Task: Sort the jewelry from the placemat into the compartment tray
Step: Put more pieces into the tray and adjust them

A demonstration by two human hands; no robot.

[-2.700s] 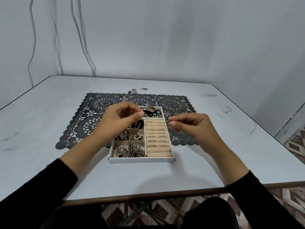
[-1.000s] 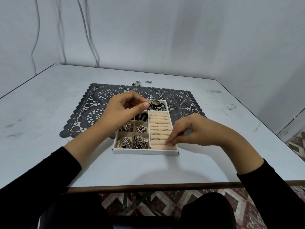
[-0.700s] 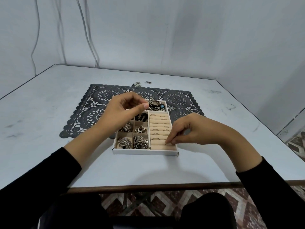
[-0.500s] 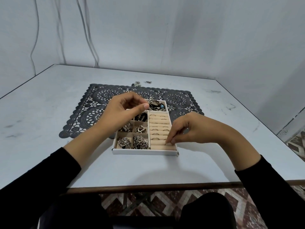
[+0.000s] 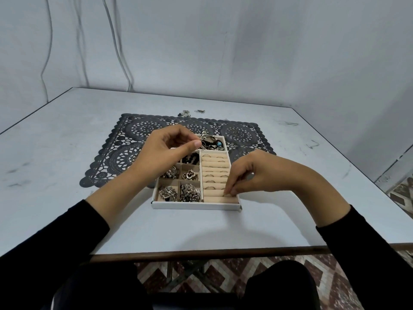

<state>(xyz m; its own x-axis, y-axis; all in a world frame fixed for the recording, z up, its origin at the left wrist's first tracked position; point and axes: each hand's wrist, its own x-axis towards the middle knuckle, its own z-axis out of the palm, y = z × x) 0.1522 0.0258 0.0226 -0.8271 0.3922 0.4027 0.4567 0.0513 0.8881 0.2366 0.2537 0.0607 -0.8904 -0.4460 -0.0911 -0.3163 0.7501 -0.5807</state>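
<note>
Single view logged: a wide-angle camera worn on the head. The lens is pointed forward and down, across the near edge of the counter (image 5: 67,175). The compartment tray (image 5: 196,205) is framed just below centre, near the camera, with the placemat (image 5: 125,157) seen beyond it. The sleeves (image 5: 55,242) are seen entering from the two lower corners. The left hand (image 5: 163,153) and right hand (image 5: 263,173) are held over the tray, close under the lens. The far counter edge and the wall (image 5: 245,52) are taken in across the upper half. The patterned floor (image 5: 223,274) is caught beneath the near edge, at the bottom. Counter edges are splayed outward by the wide lens.
</note>
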